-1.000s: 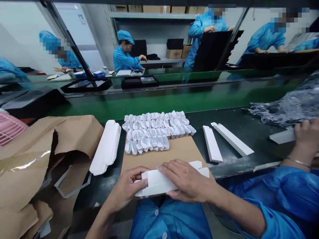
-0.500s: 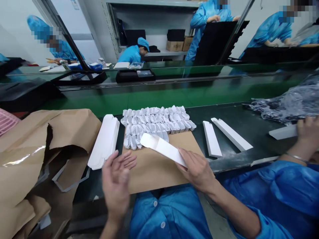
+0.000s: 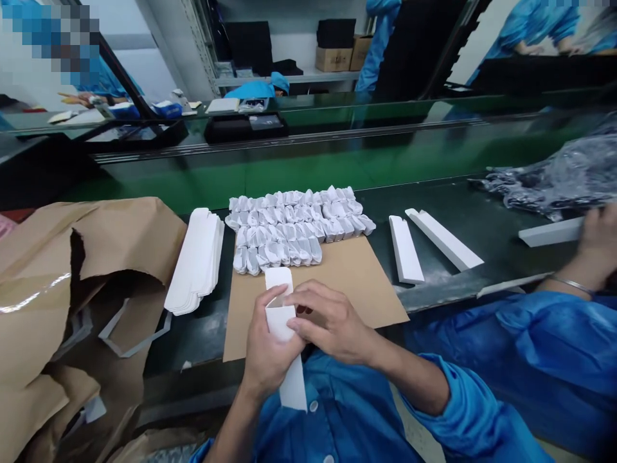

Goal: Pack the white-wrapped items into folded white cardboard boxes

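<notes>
A long, narrow white paper box (image 3: 292, 386) is held upright in front of my body, its top end open and its flap standing up at the back. My left hand (image 3: 270, 357) is wrapped around its upper part. My right hand (image 3: 337, 321) is closed at the box's open end, thumb on the side and fingertips at the edge of the opening. Beyond my hands lies a brown cardboard sheet (image 3: 354, 276), with rows of small white-wrapped pieces (image 3: 277, 241) on its far part. A stack of flat white box blanks (image 3: 195, 260) is to the left.
Two white boxes (image 3: 406, 251) lie on the dark table to the right. A co-worker's hand (image 3: 600, 238) holds another white box (image 3: 549, 231) near clear plastic bags (image 3: 554, 173). Torn brown paper (image 3: 120, 238) fills the left side. A green conveyor (image 3: 308, 157) runs behind.
My right hand has brought the box left and turned it upright. My left hand, earlier open and apart, has closed around it. The view has tilted down.
</notes>
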